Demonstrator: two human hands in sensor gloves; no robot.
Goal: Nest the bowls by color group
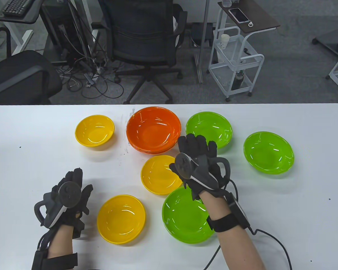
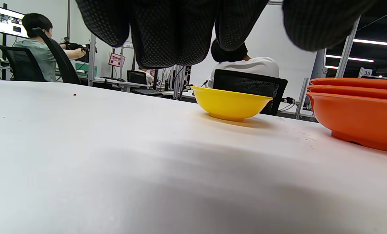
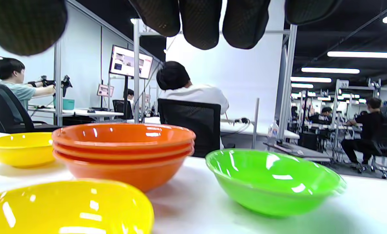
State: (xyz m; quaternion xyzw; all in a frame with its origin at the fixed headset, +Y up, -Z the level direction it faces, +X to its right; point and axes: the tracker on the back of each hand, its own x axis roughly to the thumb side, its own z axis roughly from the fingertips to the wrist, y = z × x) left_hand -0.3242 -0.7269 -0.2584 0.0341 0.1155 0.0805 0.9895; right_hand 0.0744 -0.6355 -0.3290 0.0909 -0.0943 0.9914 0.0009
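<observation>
The orange bowls (image 1: 153, 130) already sit nested in a stack near the table's far middle, so what is left, as I judge it, is the yellows and the greens. The right hand (image 1: 198, 168) hangs with fingers loosely spread and nothing in them, above the gap between the orange stack and the far green bowl (image 1: 209, 129). That green bowl lies at about one o'clock from the fingertips and just beside them, while the middle yellow bowl (image 1: 160, 174) is at about eight o'clock, under the wrist side. A second green bowl (image 1: 268, 152) sits off at three o'clock, and the near green bowl (image 1: 187, 215) lies at six, beneath the forearm. Bowls are round, so no long axis matters; only the rim's direction does. The left hand (image 1: 66, 201) rests low over bare table (image 1: 31, 135), fingers uncurled and empty, with the near yellow bowl (image 1: 121, 219) at four o'clock and the far yellow bowl (image 1: 94, 130) at one.
</observation>
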